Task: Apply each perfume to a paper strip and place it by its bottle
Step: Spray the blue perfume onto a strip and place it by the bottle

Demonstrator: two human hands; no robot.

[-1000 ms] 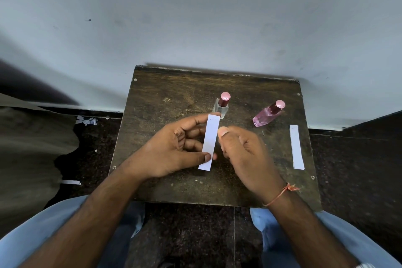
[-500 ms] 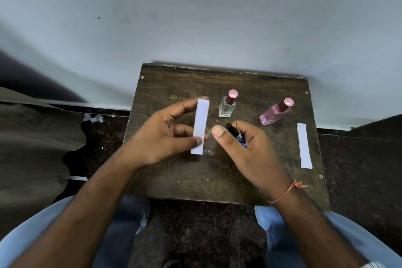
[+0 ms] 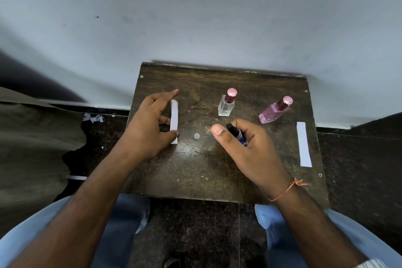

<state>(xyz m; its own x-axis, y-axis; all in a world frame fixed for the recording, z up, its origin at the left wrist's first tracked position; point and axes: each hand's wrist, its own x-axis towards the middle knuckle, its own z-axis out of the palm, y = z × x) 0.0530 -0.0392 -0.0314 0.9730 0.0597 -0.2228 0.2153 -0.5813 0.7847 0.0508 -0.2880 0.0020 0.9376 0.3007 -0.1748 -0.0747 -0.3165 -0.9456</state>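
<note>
Seen from the head camera: the left hand (image 3: 148, 124) pinches a white paper strip (image 3: 174, 121) upright over a dark wooden table (image 3: 195, 169). The right hand (image 3: 245, 148) is curled around a small black-topped bottle (image 3: 236, 134). A clear bottle (image 3: 227, 103) and a pink bottle (image 3: 275, 111) stand behind, with a second strip (image 3: 304, 144) lying flat beside the pink one.

Small blue bottle (image 3: 239, 137): body mostly hidden inside right hand (image 3: 250, 150); only black nozzle and blue label edge visible, label text unreadable. Paper strip (image 3: 174, 121): blurred, lower end partly covered by left hand (image 3: 148, 128) thumb. Both forearms cut off at bottom edge.
</note>
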